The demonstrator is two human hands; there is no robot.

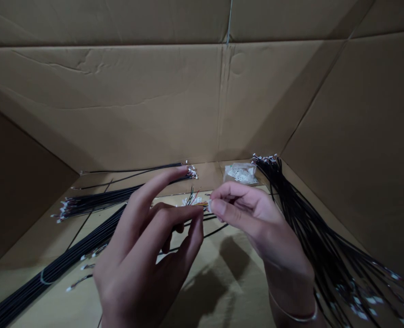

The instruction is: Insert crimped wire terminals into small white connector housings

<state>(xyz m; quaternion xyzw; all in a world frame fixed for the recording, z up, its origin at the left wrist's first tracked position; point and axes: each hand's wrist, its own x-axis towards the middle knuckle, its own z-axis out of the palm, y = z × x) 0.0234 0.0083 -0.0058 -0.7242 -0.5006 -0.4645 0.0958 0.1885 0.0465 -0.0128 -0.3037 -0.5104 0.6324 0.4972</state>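
In the middle of the head view, my left hand [154,241] pinches thin coloured wires [201,203] between thumb and a fingertip, its index finger raised. Close beside it on the right, my right hand [253,218] pinches a small white connector housing [210,206] between thumb and index finger. The wires run up to the housing; whether their ends sit inside it is too small to tell. Behind my fingers lie loose white housings [191,200] and some red and green wire ends. A black cable [215,231] passes below the hands.
A clear plastic bag of white housings [241,173] lies at the back. A large bundle of black cables with white connectors [297,218] spreads along the right. More black cables [99,200] lie at left, above a tied bundle [61,259]. Cardboard walls [136,105] enclose the surface.
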